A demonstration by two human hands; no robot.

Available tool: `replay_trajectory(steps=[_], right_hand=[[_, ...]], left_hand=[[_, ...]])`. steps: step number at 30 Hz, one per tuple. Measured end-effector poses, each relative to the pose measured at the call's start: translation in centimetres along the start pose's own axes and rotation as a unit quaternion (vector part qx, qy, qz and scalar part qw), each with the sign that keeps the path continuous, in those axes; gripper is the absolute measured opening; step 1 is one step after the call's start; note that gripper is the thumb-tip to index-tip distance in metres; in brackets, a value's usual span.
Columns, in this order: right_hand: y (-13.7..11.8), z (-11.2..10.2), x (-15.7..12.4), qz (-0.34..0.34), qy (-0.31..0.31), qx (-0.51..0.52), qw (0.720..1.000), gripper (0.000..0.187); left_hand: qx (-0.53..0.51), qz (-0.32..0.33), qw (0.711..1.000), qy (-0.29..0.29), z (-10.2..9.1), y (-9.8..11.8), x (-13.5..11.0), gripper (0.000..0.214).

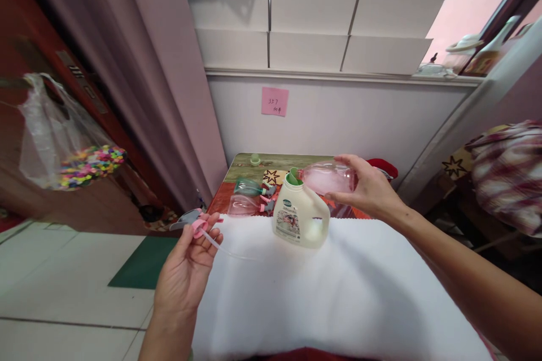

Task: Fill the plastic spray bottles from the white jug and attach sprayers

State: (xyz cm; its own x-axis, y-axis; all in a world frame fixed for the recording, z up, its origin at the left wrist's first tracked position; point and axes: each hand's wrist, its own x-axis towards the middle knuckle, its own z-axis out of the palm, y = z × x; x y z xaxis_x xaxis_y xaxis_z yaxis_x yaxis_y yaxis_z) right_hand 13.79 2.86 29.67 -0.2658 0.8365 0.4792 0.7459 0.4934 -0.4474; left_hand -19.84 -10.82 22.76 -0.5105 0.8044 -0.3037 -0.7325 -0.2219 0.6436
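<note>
My right hand [369, 189] is closed round a clear pink bottle [328, 177], held on its side with its mouth at the green opening [293, 176] of a white detergent jug [300, 216]. The jug stands upright on a white cloth [339, 293]. My left hand [188, 268] is closed on a pink and grey spray head [193, 224] whose thin clear tube [231, 251] hangs down over the cloth's left edge.
Behind the jug lie a clear green spray bottle [248, 186] and a clear pink one [243, 205] on the small table [271, 162], with a green cap [254, 159] farther back. A bag of coloured beads [70, 144] hangs at left. White boxes [313, 17] stack on the ledge.
</note>
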Motion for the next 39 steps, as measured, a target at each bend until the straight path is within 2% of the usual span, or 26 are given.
replay_trajectory(steps=[8,15,20,30,39], right_hand=[[0.0,-0.3,0.4,0.016,-0.02,-0.009,1.0,0.076],[0.0,-0.5,0.6,-0.016,-0.018,-0.015,1.0,0.073],[-0.1,-0.8,0.8,-0.005,-0.027,-0.022,0.999,0.073],[-0.4,-1.3,1.2,-0.018,-0.044,-0.027,0.998,0.073],[-0.8,-1.4,1.3,-0.018,-0.048,-0.039,0.998,0.071]], left_hand=[[0.008,-0.002,1.0,0.0,-0.1,-0.1,0.0,0.032],[0.016,0.003,1.0,-0.005,-0.3,-0.2,0.2,0.031],[0.02,0.005,1.0,-0.01,-0.6,-0.3,0.3,0.031],[0.022,-0.018,1.0,-0.007,0.3,-0.3,-0.3,0.03],[0.024,0.007,1.0,-0.005,0.3,-0.3,0.0,0.031]])
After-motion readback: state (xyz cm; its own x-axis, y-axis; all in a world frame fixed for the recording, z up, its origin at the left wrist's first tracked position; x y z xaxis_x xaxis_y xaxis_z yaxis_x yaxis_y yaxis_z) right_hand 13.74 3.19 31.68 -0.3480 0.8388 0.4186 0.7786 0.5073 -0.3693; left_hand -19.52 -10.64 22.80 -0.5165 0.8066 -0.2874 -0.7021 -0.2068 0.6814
